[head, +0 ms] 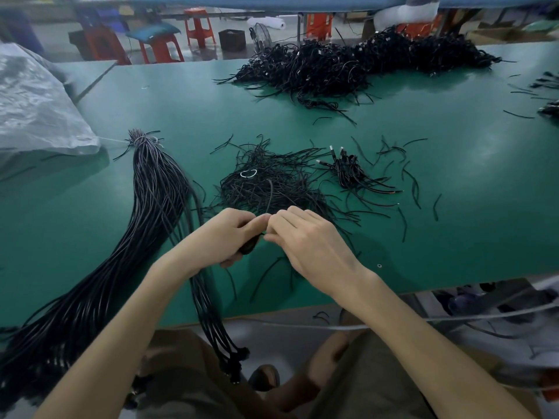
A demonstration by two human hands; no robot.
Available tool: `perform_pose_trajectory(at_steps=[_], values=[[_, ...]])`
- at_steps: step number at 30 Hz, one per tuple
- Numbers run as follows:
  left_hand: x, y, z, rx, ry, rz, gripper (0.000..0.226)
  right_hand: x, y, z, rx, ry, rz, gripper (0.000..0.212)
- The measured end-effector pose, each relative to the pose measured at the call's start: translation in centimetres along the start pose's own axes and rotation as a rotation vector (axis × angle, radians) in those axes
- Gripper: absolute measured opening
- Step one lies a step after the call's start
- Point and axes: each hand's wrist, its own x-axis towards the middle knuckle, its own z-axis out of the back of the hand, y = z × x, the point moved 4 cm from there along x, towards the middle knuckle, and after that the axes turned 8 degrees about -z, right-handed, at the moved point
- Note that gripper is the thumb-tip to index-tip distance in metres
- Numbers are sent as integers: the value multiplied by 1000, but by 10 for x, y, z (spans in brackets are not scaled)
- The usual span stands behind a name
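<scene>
Gripping a black cable coil [249,245] near the table's [423,231] front edge in the curled fingers of the left hand [225,237], right hand [311,243] fingertips pinched on its top, loose wire pile [266,186] just behind, long cable bundle [157,201] toward the left edge.

Head cam; looks fwd-down, close over table [423,182]

Place: a cable-assembly workshop, factory-like.
Surface: a long green work surface [438,182].
Stock: a tied bundle of black cables [157,189], a large cable heap [348,65], loose wire ties [272,186].
Seating: orange plastic stools [198,27] on a bare floor.
</scene>
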Motion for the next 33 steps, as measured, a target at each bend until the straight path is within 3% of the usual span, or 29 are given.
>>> perform_pose_trajectory(at_steps=[5, 8, 10, 14, 17, 20, 23, 25, 28, 33], values=[[3, 5, 4, 253, 11, -96, 42, -4, -9, 2, 191, 84, -216, 40], [3, 5, 0, 351, 64, -161, 26, 0, -12, -1, 82, 157, -209, 46], [2, 5, 2, 323, 12, -193, 17, 1, -17, -9, 10, 260, -184, 40], [-5, 3, 15, 116, -144, -221, 17, -4, -33, -15, 210, 319, -325, 24], [-10, 15, 23, 4, -264, -121, 18, 4, -57, -12, 257, 231, -486, 18], [-17, 38, 35, 351, -389, 154, 22, 22, -99, -6, 361, 68, -743, 14], [-27, 51, 33, 727, -336, 388, 47, 31, -145, -4, 376, -31, -976, 28], [-30, 56, 26, 809, -280, 426, 54, 28, -166, -11, 316, 39, -1079, 42], [-30, 59, 24, 829, -239, 402, 37, 17, -175, -22, 306, 125, -1156, 50], [-28, 62, 31, 738, -231, 391, 31, 7, -169, -22, 344, -20, -1089, 40]])
